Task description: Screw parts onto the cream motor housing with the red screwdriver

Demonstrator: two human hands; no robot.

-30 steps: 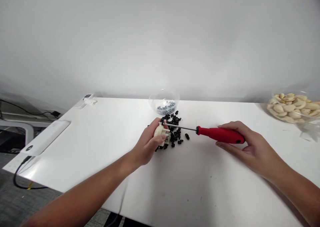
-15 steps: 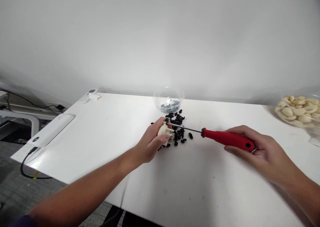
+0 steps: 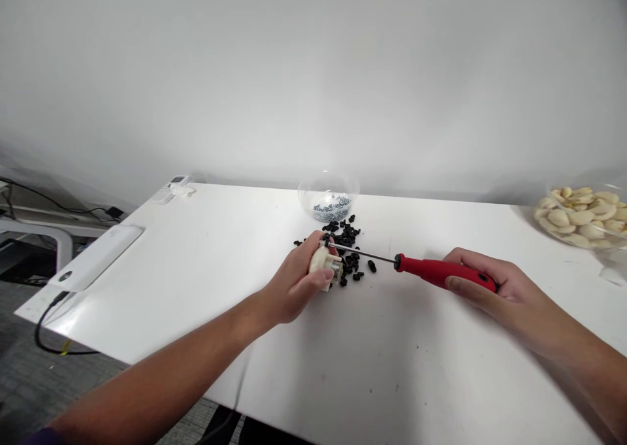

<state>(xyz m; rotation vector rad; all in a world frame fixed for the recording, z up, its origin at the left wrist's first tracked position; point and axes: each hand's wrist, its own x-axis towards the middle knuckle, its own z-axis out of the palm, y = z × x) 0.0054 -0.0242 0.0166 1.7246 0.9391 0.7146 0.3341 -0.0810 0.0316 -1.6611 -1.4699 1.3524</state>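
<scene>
My left hand (image 3: 296, 278) is closed around a cream plastic part (image 3: 321, 259) with a small metal piece showing on its right side. A small black piece (image 3: 326, 239) sits at the top of that part. My right hand (image 3: 494, 291) grips a screwdriver by its red handle (image 3: 435, 272). Its thin metal shaft (image 3: 365, 252) points left, and the tip meets the black piece or lies right beside it. Behind my left hand lies a loose pile of small black plastic pieces (image 3: 347, 237), partly hidden by the fingers.
A clear bowl (image 3: 328, 193) of small silvery screws stands behind the pile. At the far right, another clear bowl holds cream plastic parts (image 3: 582, 216). A long white device (image 3: 100, 257) with a black cable lies along the white table's left edge, and a white remote (image 3: 174, 187) lies behind it.
The screwdriver handle has turned a little and the right-hand fingers have shifted on it. The cream part is tilted slightly differently in my left hand. The whole view has moved slightly.
</scene>
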